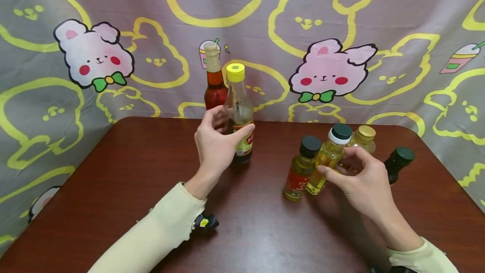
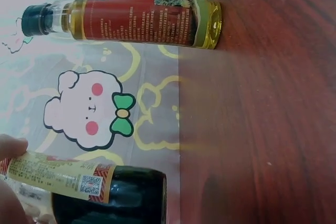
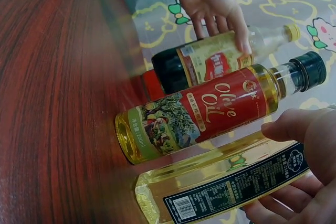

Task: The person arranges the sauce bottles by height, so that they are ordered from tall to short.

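My left hand (image 1: 217, 146) grips a tall clear bottle of dark liquid (image 1: 244, 148) with a yellow cap and a red and yellow label, thumb on one side and fingers behind. On the right, my right hand (image 1: 365, 180) holds a bottle of pale yellow oil (image 1: 329, 151) with a dark green cap and white collar. Its black label faces the right wrist camera, and the thumb and fingers lie on opposite sides of the bottle. Close beside it stands a red-labelled olive oil bottle (image 3: 205, 108) with a black cap, which neither hand grips.
A bottle of reddish liquid (image 1: 215, 92) stands behind the yellow-capped one. Past my right hand are a gold-capped bottle (image 1: 364, 138) and a dark bottle with a green cap (image 1: 395, 163). A patterned curtain (image 1: 151, 54) hangs behind the brown table (image 1: 151, 159).
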{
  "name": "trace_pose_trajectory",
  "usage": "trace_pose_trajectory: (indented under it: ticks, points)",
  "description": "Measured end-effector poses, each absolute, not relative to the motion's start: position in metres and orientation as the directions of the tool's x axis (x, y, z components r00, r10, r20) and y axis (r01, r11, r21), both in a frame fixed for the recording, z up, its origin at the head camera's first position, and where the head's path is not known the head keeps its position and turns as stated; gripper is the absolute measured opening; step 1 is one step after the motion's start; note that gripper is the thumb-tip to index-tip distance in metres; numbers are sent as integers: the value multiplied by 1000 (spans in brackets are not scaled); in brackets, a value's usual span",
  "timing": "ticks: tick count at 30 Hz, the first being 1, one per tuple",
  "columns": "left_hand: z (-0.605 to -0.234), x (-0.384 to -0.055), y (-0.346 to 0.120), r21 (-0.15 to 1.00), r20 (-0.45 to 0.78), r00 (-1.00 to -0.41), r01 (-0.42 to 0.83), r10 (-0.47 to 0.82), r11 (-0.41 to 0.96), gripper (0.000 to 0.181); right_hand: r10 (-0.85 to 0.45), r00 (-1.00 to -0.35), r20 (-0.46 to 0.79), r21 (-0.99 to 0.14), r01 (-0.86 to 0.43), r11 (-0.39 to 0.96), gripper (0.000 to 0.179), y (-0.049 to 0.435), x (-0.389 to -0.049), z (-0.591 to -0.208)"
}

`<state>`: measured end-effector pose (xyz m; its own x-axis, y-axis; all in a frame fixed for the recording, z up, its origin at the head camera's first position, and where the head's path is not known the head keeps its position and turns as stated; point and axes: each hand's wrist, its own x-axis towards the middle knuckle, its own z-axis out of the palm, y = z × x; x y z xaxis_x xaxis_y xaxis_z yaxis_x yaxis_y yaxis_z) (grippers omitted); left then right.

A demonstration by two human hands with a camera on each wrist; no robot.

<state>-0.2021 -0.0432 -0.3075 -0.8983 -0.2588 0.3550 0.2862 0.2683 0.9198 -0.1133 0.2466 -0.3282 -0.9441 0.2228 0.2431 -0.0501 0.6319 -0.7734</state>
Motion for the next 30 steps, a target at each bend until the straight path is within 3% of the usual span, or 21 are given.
trace_pose_trajectory:
  ticks: [13,30]
  points:
    - [-310,-222,-12,943,317,-865,242,-390,230,72,219,-944,245,-778,-57,626,51,246,-112,-327]
    - [-323,-242,9,934,331,-828,221,-452,280,68,205,-947,248,-760,-59,648,51,247,-112,-326]
